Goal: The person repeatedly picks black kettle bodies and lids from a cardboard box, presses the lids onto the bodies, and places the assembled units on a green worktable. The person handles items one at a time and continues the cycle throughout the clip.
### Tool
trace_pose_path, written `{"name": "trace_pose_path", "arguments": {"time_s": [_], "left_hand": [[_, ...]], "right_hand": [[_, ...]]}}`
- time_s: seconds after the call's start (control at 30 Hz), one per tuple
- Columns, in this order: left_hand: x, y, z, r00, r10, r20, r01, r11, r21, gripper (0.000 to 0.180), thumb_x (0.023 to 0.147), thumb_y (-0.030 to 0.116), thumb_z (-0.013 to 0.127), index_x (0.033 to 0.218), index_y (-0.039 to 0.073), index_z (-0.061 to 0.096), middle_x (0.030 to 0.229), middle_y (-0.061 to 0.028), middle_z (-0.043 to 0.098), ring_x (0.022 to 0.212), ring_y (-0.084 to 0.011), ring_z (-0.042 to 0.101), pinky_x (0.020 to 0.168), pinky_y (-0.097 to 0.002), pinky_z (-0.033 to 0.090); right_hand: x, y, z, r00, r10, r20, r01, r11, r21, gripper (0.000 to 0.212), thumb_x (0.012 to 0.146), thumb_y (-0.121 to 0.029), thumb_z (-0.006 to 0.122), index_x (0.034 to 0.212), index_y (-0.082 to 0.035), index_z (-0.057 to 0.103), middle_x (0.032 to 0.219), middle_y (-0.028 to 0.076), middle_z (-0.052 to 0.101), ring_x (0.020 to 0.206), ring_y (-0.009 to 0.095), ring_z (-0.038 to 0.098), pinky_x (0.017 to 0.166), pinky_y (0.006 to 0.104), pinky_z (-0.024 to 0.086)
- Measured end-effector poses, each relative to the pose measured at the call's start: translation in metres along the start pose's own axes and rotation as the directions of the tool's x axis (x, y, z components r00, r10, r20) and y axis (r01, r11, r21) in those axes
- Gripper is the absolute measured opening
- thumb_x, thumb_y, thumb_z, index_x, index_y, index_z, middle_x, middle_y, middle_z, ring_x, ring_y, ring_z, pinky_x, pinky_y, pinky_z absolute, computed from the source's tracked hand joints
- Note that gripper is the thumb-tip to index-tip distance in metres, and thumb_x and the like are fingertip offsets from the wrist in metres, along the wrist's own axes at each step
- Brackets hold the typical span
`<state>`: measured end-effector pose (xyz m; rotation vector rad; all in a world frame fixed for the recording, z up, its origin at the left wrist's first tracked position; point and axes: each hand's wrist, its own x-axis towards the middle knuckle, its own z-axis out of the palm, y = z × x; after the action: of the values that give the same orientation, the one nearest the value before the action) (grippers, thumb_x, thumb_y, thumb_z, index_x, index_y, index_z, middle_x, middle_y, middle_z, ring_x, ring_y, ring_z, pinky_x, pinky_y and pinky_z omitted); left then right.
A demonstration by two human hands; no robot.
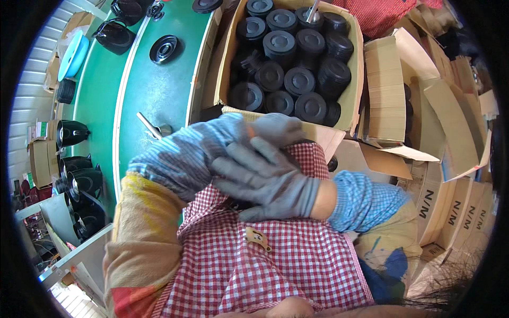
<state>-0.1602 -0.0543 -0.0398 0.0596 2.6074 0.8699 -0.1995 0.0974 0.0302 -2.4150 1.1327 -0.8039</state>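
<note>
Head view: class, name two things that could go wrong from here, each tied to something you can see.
1. The right hand lies over the left hand at the apron; whatever they hold is hidden, so a slip could go unseen.
2. The black parts are heaped to the rim of the box; a careless reach might knock some out.

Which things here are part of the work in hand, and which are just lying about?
In hand:
- left hand
- right hand
- box of black round parts

Lying about:
- black disc on the green belt
- black kettle bodies
- flattened cartons
</note>
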Motion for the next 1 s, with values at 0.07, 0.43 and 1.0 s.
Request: {"name": "trace_pose_path", "arguments": {"time_s": [0.07, 0.43, 1.0], "left_hand": [[-0.002, 0.023, -0.018, 0.996, -0.087, -0.004, 0.085, 0.984, -0.156, 0.027, 0.102, 0.031, 0.055, 0.123, 0.015, 0.061, 0.128, -0.017, 0.062, 0.104, -0.0351, 0.067, 0.086, -0.0455, 0.054], [-0.006, 0.017, -0.012, 0.987, -0.144, 0.069, 0.16, 0.886, -0.435, 0.031, 0.102, 0.026, 0.057, 0.116, 0.002, 0.069, 0.103, -0.0102, 0.073, 0.1, -0.024, 0.07, 0.089, -0.0387, 0.056], [-0.108, 0.046, 0.047, 0.7, -0.498, -0.511, 0.104, 0.78, -0.617, 0.024, 0.097, 0.024, 0.06, 0.11, 0.005, 0.066, 0.106, -0.0204, 0.069, 0.1, -0.0372, 0.068, 0.088, -0.0409, 0.054]], "right_hand": [[-0.004, 0.006, -0.002, 1.0, 0.019, -0.005, -0.019, 0.997, -0.07, 0.073, 0.08, -0.059, 0.068, 0.137, -0.015, 0.061, 0.157, 0.011, 0.041, 0.148, 0.036, 0.03, 0.122, 0.059, 0.014], [-0.011, 0.018, -0.002, 0.995, -0.07, -0.065, 0.067, 0.997, -0.047, 0.072, 0.082, -0.057, 0.069, 0.139, -0.014, 0.06, 0.157, 0.014, 0.04, 0.148, 0.037, 0.031, 0.118, 0.0664, 0.017], [-0.055, 0.045, 0.022, 0.998, 0.054, -0.013, -0.054, 0.998, 0.023, 0.105, 0.073, -0.079, 0.06, 0.156, -0.019, 0.038, 0.161, 0.015, 0.033, 0.147, 0.04, 0.03, 0.119, 0.0623, 0.018]]}}
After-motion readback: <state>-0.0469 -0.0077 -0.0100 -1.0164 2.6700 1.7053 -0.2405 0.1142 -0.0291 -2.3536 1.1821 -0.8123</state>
